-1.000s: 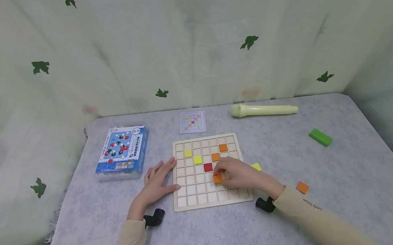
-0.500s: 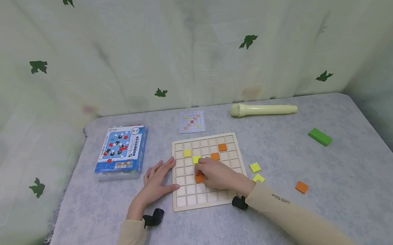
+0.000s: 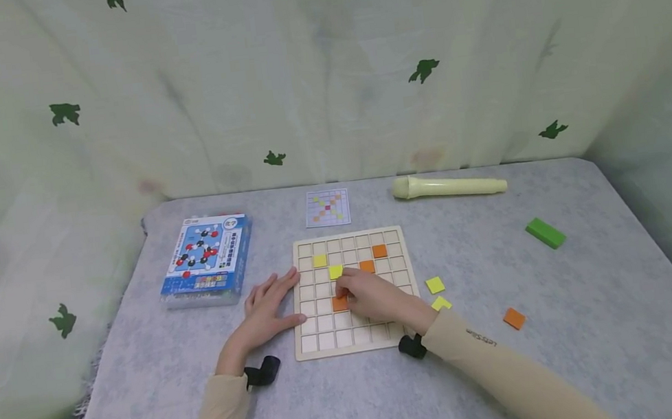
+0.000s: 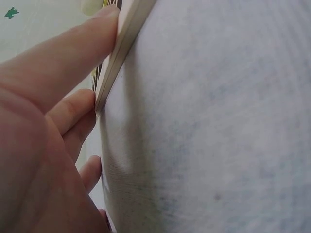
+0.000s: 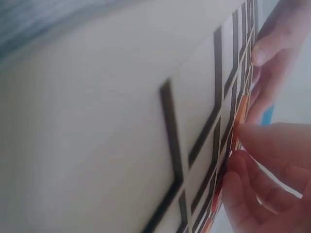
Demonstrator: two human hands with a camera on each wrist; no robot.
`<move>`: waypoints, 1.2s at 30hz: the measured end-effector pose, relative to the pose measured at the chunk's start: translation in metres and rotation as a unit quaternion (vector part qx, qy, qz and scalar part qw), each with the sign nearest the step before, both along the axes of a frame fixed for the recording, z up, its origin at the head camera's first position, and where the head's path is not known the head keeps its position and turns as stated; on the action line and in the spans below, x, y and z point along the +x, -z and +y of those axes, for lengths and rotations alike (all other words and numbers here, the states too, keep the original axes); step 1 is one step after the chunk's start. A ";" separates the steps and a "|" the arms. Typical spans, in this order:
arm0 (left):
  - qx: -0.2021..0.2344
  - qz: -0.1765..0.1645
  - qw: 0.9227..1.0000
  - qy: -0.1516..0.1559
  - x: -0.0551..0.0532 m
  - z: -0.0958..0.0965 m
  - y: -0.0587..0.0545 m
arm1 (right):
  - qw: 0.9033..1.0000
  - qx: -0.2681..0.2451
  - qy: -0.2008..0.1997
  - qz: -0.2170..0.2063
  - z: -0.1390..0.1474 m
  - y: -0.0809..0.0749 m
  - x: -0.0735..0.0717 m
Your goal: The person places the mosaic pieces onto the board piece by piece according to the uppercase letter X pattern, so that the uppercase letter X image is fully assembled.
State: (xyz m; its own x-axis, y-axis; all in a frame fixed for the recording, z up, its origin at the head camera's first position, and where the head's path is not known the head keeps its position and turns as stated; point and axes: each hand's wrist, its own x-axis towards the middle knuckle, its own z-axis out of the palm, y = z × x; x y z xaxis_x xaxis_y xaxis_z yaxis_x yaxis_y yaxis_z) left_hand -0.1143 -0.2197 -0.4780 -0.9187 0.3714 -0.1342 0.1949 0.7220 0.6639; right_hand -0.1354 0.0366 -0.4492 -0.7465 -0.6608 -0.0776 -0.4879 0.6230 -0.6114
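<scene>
A wooden grid board (image 3: 301, 338) lies on the table, holding several coloured square tiles. My right hand (image 3: 377, 296) is over its middle and pinches an orange tile (image 3: 339, 304) at a lower-left cell. In the right wrist view, the thumb touches that orange tile (image 5: 240, 119) at the board's surface, the curled fingers close beside it. Yellow tiles (image 3: 320, 260) and orange tiles (image 3: 380, 251) sit in upper cells; in the head view the red tile is hidden beneath my hand. With spread fingers, my left hand (image 3: 268, 314) rests against the board's left edge (image 4: 121, 48).
Right of the board lie two loose yellow tiles (image 3: 434, 285) and one orange tile (image 3: 514, 318). Farther right is a green block (image 3: 545, 233). A pattern card (image 3: 327, 208) and a pale yellow microphone-shaped object (image 3: 450, 186) lie behind. A blue box (image 3: 207, 260) stands at left.
My right hand has moved left across the board with the orange tile, covering the red tile, then stayed nearly still. Both loose yellow tiles came into fuller view. My left hand has stayed put.
</scene>
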 end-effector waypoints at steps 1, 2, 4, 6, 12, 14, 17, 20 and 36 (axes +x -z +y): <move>0.002 0.000 1.000 0.000 0.000 0.000 0.000 | 1.000 -0.004 0.002 -0.002 0.002 -0.001 0.000; 0.003 0.001 1.000 0.001 0.000 -0.001 0.000 | 1.000 -0.010 0.006 -0.005 0.005 -0.002 -0.001; 0.006 0.001 1.000 0.002 0.000 -0.001 0.000 | 0.999 -0.032 0.016 -0.015 0.016 -0.004 -0.002; 0.008 0.001 1.000 0.002 0.000 -0.002 0.001 | 0.997 -0.058 0.034 -0.030 0.032 -0.007 -0.003; 0.000 0.007 1.000 0.002 0.002 0.000 0.001 | 0.992 -0.071 0.096 -0.037 0.102 -0.007 -0.001; -0.002 0.010 1.000 0.002 0.003 0.000 0.001 | 0.992 -0.059 0.103 -0.034 0.121 -0.003 0.001; 0.001 0.013 1.000 0.002 0.003 0.000 0.000 | 0.996 -0.035 0.085 -0.014 0.139 0.004 0.002; 0.003 0.010 1.000 0.002 0.002 0.000 0.001 | 0.998 -0.014 0.065 0.017 0.145 0.009 0.002; 0.005 0.007 1.000 -0.001 0.000 0.000 0.003 | 0.998 -0.043 0.017 0.031 0.077 0.004 0.003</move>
